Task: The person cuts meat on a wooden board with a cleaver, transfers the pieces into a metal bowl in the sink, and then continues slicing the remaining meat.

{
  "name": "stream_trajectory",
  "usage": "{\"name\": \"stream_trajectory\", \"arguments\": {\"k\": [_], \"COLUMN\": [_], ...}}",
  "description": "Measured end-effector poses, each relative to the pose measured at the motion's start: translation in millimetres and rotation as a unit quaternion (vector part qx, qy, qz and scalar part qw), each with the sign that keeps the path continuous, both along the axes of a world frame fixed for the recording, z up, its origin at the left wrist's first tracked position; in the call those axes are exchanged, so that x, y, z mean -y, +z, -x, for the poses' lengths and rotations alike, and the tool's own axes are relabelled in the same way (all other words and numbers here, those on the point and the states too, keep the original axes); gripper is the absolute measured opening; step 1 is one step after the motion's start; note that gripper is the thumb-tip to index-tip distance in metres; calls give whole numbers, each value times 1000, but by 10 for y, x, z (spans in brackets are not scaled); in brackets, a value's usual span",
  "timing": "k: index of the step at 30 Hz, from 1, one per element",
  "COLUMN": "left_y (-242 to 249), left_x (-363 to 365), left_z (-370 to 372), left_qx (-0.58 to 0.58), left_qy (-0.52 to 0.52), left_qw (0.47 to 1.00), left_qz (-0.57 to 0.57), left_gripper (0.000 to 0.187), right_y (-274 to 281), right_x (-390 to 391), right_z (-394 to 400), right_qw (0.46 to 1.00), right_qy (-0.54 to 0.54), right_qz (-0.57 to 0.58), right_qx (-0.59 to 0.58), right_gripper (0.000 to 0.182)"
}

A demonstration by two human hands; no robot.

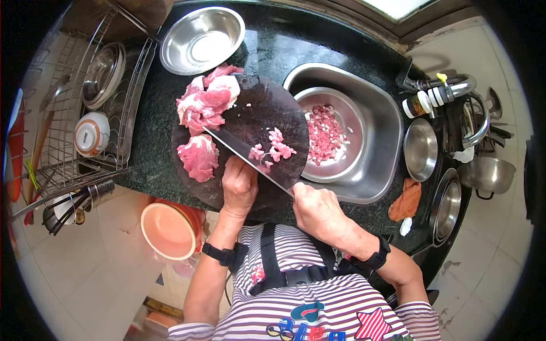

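My right hand (319, 211) is wrapped round the handle of a kitchen knife (244, 149), whose long blade slants up and left across a dark round chopping board (273, 99). My left hand (239, 183) rests on the board close to the blade's near side, fingers curled down; whatever is under them is hidden. Beyond the blade lie small cut bits of raw meat (278, 146). A large piece of raw meat (209, 103) sits at the board's far left, and a smaller chunk (198, 158) lies left of my left hand.
Right of the board, a metal bowl (355, 116) with chopped meat (325, 136) stands in the steel sink (384, 136). Another steel bowl (203, 42) is at the back left. A wire dish rack (139, 96) stands left, an orange bucket (168, 230) below the counter, an orange cloth (406, 200) right.
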State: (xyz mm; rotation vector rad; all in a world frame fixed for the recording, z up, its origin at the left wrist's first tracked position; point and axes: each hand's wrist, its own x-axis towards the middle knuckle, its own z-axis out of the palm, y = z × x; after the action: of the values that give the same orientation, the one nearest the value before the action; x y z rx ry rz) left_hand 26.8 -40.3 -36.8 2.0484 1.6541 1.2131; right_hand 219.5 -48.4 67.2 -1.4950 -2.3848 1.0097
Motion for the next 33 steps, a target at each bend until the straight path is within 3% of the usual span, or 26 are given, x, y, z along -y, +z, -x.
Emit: {"name": "stream_trajectory", "arguments": {"k": [13,25,33], "left_y": [126,96,-2], "left_x": [0,8,24], "left_z": [-13,16,1], "left_qx": [-15,6,-30], "left_qy": [-15,-11,-4], "left_qw": [999,1000,1000], "left_qz": [-27,-6,-11], "left_gripper": [19,23,22], "right_y": [193,184,-1], "right_x": [87,83,29], "right_z": [-339,-350,-47], "right_qw": [999,998,1000], "right_qy": [-34,16,6], "right_qz": [13,59,-1], "right_qx": [-33,1,-7], "right_gripper": [9,10,11]}}
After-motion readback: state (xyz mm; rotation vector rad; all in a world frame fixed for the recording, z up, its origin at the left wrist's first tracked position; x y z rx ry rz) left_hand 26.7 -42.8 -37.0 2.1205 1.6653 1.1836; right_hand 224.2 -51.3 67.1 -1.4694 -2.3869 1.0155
